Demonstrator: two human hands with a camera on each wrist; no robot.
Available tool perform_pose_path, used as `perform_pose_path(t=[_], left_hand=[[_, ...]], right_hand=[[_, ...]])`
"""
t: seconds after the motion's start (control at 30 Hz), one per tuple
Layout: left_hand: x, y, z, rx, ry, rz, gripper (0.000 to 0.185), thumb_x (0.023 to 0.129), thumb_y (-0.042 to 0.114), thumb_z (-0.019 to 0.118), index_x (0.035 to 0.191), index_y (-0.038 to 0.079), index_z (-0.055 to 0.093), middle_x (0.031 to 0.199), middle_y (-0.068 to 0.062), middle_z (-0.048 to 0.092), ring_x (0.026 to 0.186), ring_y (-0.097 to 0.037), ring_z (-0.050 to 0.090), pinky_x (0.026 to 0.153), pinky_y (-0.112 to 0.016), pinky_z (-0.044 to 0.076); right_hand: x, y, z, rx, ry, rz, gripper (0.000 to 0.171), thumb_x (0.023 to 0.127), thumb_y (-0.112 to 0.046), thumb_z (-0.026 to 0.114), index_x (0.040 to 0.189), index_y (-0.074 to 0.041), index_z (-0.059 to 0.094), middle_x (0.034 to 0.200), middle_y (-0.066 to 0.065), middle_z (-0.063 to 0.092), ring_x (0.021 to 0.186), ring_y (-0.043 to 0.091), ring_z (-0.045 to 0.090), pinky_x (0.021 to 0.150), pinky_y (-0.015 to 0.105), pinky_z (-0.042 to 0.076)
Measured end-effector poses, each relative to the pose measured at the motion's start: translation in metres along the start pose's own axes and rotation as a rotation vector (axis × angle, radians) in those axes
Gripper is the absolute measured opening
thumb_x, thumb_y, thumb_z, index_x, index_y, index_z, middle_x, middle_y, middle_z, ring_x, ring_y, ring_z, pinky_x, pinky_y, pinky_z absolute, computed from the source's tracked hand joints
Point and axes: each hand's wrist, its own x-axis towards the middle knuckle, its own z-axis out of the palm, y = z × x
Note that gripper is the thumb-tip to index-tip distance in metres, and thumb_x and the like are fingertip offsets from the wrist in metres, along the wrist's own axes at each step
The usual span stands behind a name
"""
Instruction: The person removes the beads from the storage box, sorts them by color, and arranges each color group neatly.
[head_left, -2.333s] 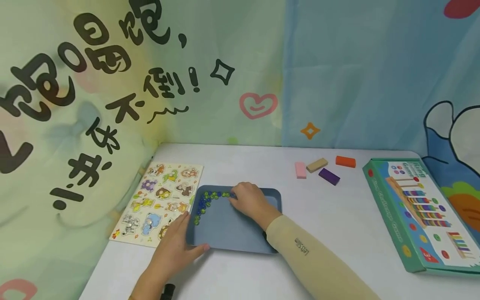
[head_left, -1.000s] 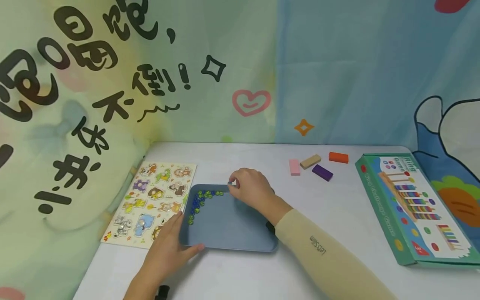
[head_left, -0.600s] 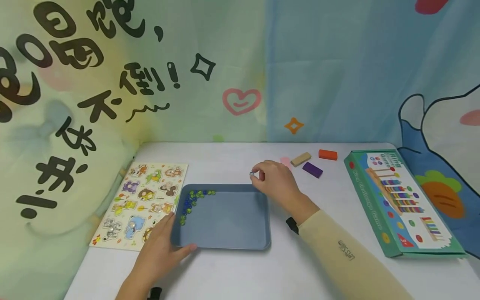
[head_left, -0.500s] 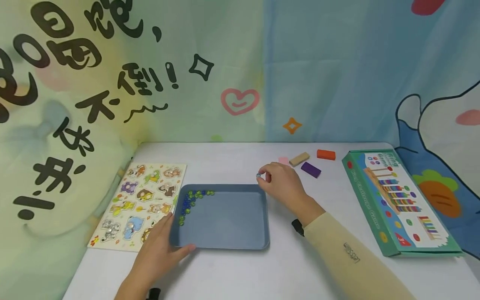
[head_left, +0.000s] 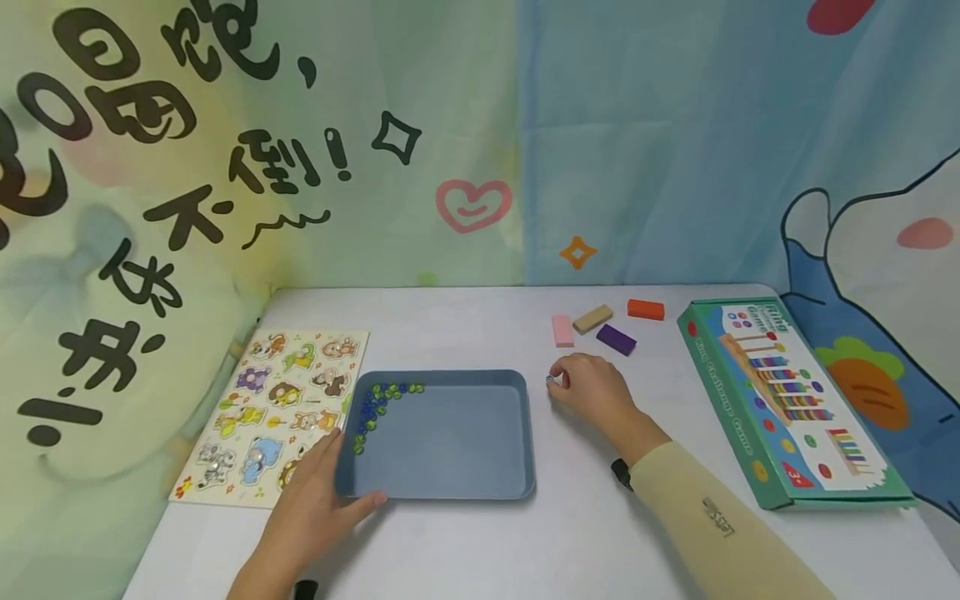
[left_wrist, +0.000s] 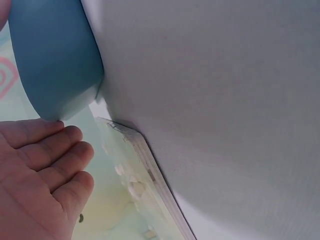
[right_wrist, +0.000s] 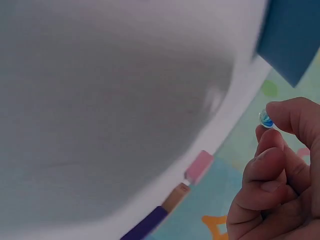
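My right hand [head_left: 596, 392] pinches a small clear marble [right_wrist: 265, 119] with a blue swirl between thumb and fingertips. It is just right of the blue-grey tray [head_left: 450, 442], low over the white table. Inside the tray, several green and blue marbles [head_left: 372, 406] cluster along the left wall and the left part of the back wall. At the tray's front left corner rests my left hand [head_left: 311, 504], its fingers fairly straight along the left side and its thumb at the front edge. In the left wrist view, fingertips [left_wrist: 56, 125] meet the tray's outer wall.
An animal puzzle board [head_left: 277, 400] lies left of the tray, partly under my left hand. Behind my right hand are pink [head_left: 562, 331], tan [head_left: 592, 319], purple [head_left: 617, 339] and orange [head_left: 646, 309] blocks. A green game box [head_left: 787, 408] occupies the right side.
My right hand has lifted a marble from the tray's back, carried it right past the tray's right edge and lowered toward the table. The left hand stays at the tray; the head view has turned right.
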Motion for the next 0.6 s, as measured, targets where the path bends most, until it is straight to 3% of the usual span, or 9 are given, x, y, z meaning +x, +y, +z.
perform_pose_path(t=[0.2,0.6], left_hand=[[-0.001,0.000,0.000,-0.008,0.013,0.007,0.116,0.081,0.061,0.084,0.159,-0.008,0.033,0.164,-0.032,0.034,0.150,-0.054,0.036,0.122,-0.069,0.033],[0.000,-0.001,0.003,-0.018,0.008,0.000,0.115,0.082,0.059,0.084,0.159,-0.009,0.032,0.165,-0.032,0.033,0.151,-0.053,0.034,0.123,-0.069,0.031]], right_hand=[[-0.001,0.009,0.009,0.007,-0.053,0.013,0.017,0.091,-0.019,0.074,0.103,-0.007,0.080,0.075,-0.001,0.064,0.072,0.016,0.056,0.068,0.034,0.052],[-0.003,0.010,0.017,-0.013,-0.063,-0.016,0.018,0.090,-0.019,0.077,0.102,-0.007,0.080,0.071,-0.003,0.063,0.071,0.016,0.057,0.068,0.036,0.055]])
